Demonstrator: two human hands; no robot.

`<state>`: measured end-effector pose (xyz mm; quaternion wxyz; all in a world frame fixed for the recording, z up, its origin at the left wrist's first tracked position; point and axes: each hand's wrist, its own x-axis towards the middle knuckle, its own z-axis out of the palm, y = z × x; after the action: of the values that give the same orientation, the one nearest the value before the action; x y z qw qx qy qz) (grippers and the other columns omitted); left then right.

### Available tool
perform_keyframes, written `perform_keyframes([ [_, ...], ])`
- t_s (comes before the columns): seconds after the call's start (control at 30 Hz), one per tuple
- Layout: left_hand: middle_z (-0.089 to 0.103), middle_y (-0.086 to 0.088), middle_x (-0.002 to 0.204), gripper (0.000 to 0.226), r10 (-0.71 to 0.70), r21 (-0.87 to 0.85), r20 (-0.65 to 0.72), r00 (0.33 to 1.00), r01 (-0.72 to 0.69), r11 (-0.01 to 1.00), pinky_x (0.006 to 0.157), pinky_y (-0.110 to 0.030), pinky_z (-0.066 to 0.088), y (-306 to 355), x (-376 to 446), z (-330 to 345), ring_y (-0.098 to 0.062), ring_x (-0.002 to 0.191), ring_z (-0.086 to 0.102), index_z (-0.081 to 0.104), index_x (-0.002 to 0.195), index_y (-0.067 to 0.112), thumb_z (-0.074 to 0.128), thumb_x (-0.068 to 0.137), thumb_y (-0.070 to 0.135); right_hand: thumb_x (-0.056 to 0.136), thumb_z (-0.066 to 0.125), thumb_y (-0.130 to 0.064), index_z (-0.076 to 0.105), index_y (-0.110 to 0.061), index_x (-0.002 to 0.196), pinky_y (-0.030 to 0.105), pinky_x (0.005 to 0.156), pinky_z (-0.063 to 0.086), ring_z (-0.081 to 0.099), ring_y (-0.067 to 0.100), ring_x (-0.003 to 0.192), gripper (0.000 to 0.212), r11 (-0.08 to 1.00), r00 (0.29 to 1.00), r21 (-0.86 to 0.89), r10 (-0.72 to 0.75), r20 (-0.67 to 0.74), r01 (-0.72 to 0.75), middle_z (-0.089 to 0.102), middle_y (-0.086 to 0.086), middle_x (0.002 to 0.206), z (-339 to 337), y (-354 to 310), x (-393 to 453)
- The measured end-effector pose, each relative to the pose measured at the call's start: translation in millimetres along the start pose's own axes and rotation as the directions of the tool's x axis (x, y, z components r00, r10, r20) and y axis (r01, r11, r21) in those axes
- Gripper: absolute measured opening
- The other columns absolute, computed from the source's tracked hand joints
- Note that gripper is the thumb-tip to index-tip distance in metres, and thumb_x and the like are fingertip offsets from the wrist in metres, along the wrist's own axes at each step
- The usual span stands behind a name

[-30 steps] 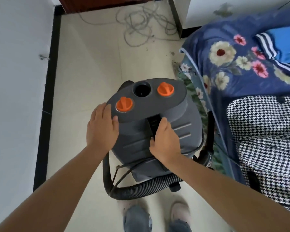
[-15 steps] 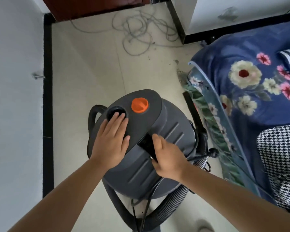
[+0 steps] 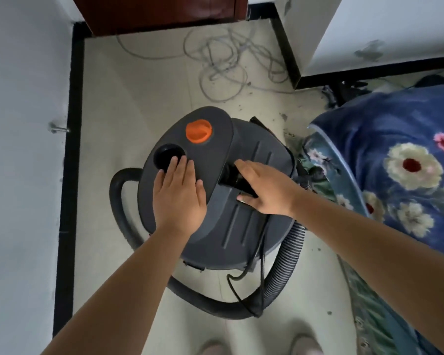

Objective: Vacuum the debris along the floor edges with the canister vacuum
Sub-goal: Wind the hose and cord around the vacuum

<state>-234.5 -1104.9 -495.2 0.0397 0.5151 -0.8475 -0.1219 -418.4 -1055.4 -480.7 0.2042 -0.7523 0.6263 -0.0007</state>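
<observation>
Head view: left hand (image 3: pixel 178 193) flat, fingers straight, pressing the lid of the dark grey plastic canister vacuum (image 3: pixel 215 185) beside its round port; right hand (image 3: pixel 263 187) curled into the lid's handle recess. Vacuum on the beige tiled floor (image 3: pixel 139 98), ribbed black hose (image 3: pixel 285 262) looped behind, blue floral quilt (image 3: pixel 395 155) to the right.

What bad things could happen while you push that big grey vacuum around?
The grey canister vacuum could roll over its ribbed black hose looped behind it and snag. The tangled grey cable on the tile floor ahead might catch under it. Its body sits close to the blue floral bedspread, which could get dragged.
</observation>
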Motion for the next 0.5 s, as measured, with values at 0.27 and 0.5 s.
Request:
perform_keyframes([
  [0.27,0.048,-0.023,0.137,0.07,-0.37,-0.134,-0.015,0.929,0.364,0.922,0.106,-0.052,0.031,75.4,62.9,8.6,-0.038,0.131,0.041,0.05,0.129,-0.007,0.013,0.084,0.033,0.096,0.038,-0.045,0.007,-0.018,0.151,0.038,0.106,0.027,0.032,0.024,0.134,0.069,0.945,0.985,-0.279,-0.169,0.025,0.17,0.029,0.004,0.151,-46.8,96.0,61.3],
  [0.5,-0.003,-0.011,0.158,0.057,-0.311,0.003,0.08,0.947,0.312,0.95,0.117,-0.042,0.0,108.6,125.7,9.1,-0.025,0.146,-0.006,0.006,0.149,0.004,0.01,0.1,0.033,0.064,-0.005,-0.081,0.014,-0.02,0.15,0.052,0.114,0.007,0.007,0.031,0.145,0.108,0.987,0.981,-0.061,0.14,-0.138,-0.149,0.0,0.014,0.158,-67.1,149.5,82.9],
])
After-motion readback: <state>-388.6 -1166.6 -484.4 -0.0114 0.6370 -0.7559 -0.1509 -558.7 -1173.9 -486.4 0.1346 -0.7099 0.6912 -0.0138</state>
